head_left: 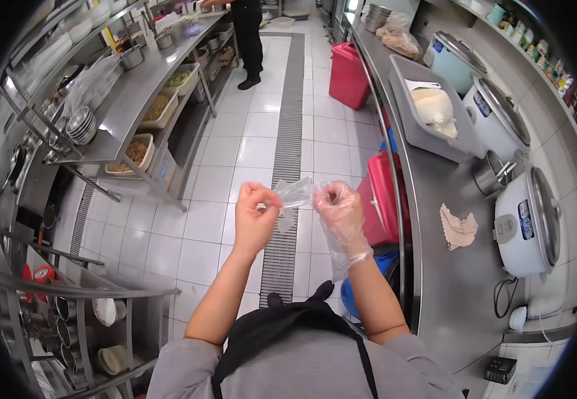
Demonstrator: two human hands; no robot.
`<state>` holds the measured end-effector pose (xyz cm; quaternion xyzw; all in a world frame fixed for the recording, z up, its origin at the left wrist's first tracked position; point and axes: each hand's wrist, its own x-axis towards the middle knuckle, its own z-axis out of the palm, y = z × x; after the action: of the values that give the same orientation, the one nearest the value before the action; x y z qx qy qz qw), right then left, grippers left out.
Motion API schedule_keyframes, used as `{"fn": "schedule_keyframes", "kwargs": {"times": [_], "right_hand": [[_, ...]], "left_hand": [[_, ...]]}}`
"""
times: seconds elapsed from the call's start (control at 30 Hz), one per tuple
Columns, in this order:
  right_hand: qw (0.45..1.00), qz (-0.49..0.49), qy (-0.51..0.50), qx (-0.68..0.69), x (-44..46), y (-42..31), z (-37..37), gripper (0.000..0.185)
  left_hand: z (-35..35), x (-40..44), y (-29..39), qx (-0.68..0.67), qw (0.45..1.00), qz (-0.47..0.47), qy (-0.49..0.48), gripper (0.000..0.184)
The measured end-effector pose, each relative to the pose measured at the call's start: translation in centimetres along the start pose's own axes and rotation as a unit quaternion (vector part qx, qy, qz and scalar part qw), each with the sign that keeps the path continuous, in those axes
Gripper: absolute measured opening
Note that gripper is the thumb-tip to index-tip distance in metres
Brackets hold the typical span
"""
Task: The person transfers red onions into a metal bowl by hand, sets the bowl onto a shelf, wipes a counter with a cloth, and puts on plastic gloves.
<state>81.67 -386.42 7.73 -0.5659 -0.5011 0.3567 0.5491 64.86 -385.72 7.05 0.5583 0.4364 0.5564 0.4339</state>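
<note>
A clear plastic glove [295,193] stretches between my two hands in front of my chest, above the tiled floor. My left hand [257,207] is bare, with thumb and fingers pinched on one edge of that glove. A second clear glove covers my right hand [339,207], loose and wrinkled down to the wrist. The fingers of this hand are curled closed on the other end of the held glove.
On the steel counter [435,279] at right are rice cookers [516,223], a grey tub [428,149] with a white mass, and a cloth [458,227]. Red bins [383,199] stand below. A shelved table [119,136] lines the left. Another person [247,40] stands farther ahead.
</note>
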Motion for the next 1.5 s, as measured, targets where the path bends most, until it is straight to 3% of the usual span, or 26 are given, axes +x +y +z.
{"fn": "schedule_keyframes", "kwargs": {"times": [0.03,0.07,0.1,0.2,0.3,0.4,0.5,0.6,0.8,0.9,1.0,1.07,1.13,1.2,1.27,1.3,1.37,1.47,1.5], "right_hand": [[0.999,-0.022,-0.004,-0.042,-0.3,-0.6,0.4,0.011],[0.995,-0.045,-0.008,-0.086,-0.5,-1.5,1.0,0.012],[0.989,-0.07,-0.009,-0.13,-0.6,-2.0,1.1,0.013],[0.98,-0.132,0.019,-0.15,-0.4,-1.4,0.6,0.015],[0.983,-0.072,-0.005,-0.17,-0.4,-1.3,-0.3,0.016],[0.996,0.0,-0.036,-0.086,-0.1,-1.4,-0.4,0.016],[0.962,-0.061,0.052,-0.26,0.5,-2.3,-1.8,0.015],[0.967,-0.022,0.075,-0.242,0.0,-4.6,-2.7,0.012],[0.98,-0.071,0.087,-0.167,-2.0,-8.1,-2.8,0.01],[0.983,-0.102,0.092,-0.126,-2.7,-8.5,-2.8,0.008],[0.963,-0.184,0.114,-0.163,-3.0,-7.6,-2.3,0.006],[0.949,-0.195,0.106,-0.222,-3.3,-8.1,-1.8,0.008],[0.931,-0.231,0.106,-0.262,-2.8,-6.3,-1.3,0.011],[0.913,-0.27,0.108,-0.287,-2.9,-5.3,-0.6,0.014],[0.896,-0.314,0.108,-0.295,-3.5,-5.0,0.3,0.015],[0.883,-0.341,0.088,-0.309,-3.9,-4.9,0.7,0.018],[0.877,-0.36,0.033,-0.315,-5.1,-4.5,1.7,0.018],[0.873,-0.361,0.001,-0.328,-6.1,-2.9,2.7,0.021],[0.881,-0.356,0.01,-0.312,-5.9,-2.6,2.8,0.021]], "left_hand": [[0.1,0.0,2.0,0.177,0.981,0.08,0.012,0.023],[-0.2,0.2,3.3,0.345,0.925,0.157,0.023,0.028],[-0.5,0.6,3.6,0.343,0.929,0.141,0.011,0.038],[-0.4,1.8,3.2,0.251,0.955,0.137,0.075,0.032],[0.6,1.9,3.9,0.116,0.989,0.084,0.037,0.032],[1.2,2.1,3.5,0.137,0.984,0.111,-0.018,0.031],[0.4,1.7,4.7,0.333,0.924,0.174,-0.065,0.03],[0.8,1.1,6.6,0.431,0.879,0.195,-0.056,0.037],[0.8,0.0,9.3,0.382,0.893,0.232,-0.057,0.056],[0.8,-0.4,9.5,0.374,0.891,0.253,-0.05,0.058],[1.1,-0.6,8.8,0.361,0.893,0.265,-0.033,0.057],[0.9,-0.5,8.9,0.477,0.814,0.332,0.016,0.05],[0.9,-1.1,8.9,0.423,0.832,0.359,0.017,0.043],[0.9,-3.5,7.8,0.193,0.924,0.328,-0.041,0.034],[1.5,-2.4,4.0,0.036,0.968,0.158,-0.19,0.016],[1.8,-1.9,1.0,-0.112,0.978,0.053,-0.17,0.017],[2.1,-0.8,-3.7,-0.392,0.899,-0.153,-0.121,0.017],[3.3,0.4,-2.9,-0.412,0.866,-0.256,-0.123,0.023],[3.9,0.8,-2.4,-0.433,0.86,-0.256,-0.08,0.026]]}}
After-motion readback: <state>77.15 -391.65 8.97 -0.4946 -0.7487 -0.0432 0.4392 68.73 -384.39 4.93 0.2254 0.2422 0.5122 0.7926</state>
